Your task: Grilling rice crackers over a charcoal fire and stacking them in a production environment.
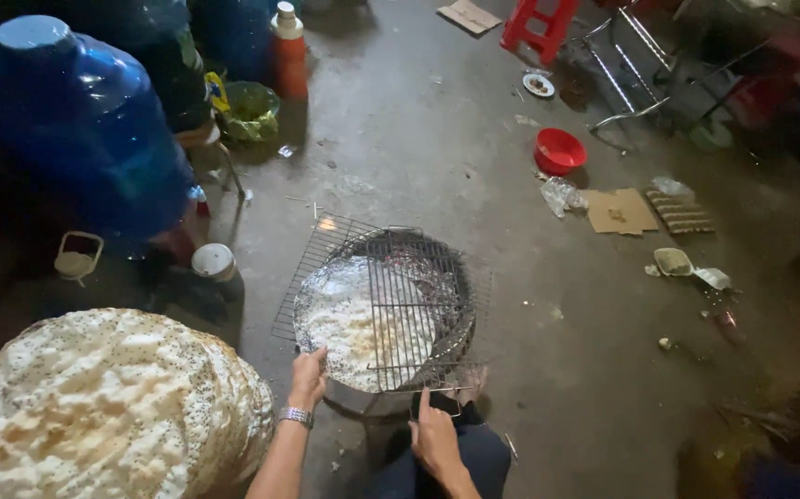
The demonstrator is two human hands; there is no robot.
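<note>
Gripping one wire grill (400,305) over one rice cracker (349,319), two hands (308,377).

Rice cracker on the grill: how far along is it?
Done: a tall stack of toasted crackers sits at the left. In hand: one pale rice cracker lies between wire grill racks over the stove; left hand touches its edge, right hand the rack. Left: it still looks white.

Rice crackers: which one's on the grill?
The single flat rice cracker clamped in the wire grill rack over the stove, left hand at its edge. The others sit stacked in the pile at lower left, puffed and browned.
</note>
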